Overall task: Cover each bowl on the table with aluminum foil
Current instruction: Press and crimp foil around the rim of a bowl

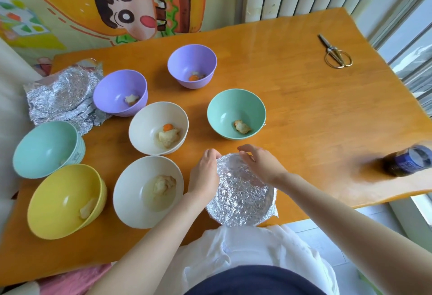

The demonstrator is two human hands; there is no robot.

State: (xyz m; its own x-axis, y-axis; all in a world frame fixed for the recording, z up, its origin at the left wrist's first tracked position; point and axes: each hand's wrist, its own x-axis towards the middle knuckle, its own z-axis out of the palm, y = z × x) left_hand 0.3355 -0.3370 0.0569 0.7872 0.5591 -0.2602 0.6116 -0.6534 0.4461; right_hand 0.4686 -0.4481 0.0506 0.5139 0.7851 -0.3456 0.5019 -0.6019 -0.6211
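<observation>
Step in hand: I am crimping the foil (236, 173) down over the wrapped bowl (245, 199), which is sitting at the near edge of the table (304, 107), directly in front of me.

Left hand (205, 173): fingers are curling over the far-left rim and gripping the foil there. Right hand (259, 161): fingers are arching over the far rim and appear to be pinching the foil too, though the fingertips are partly hidden.

Recommendation: I am judging that the crimp should be worked round the rim in short presses while the bowl is being steadied; the near-right corner is flaring loose and is needing attention.

Outstanding: seven bowls are lying uncovered, all left of or beyond the wrapped bowl. The cream bowl (148, 190) is sitting just left of it, close to my left forearm, and is posing a knocking risk. The green bowl (236, 113) is standing just beyond it.

Supplies: spare sheets (63, 93) are lying far to its left, past the other bowls, so reaching across them is calling for care. Scissors (335, 52) are lying well beyond it to the right; a bottle (406, 160) is standing well to its right.
</observation>
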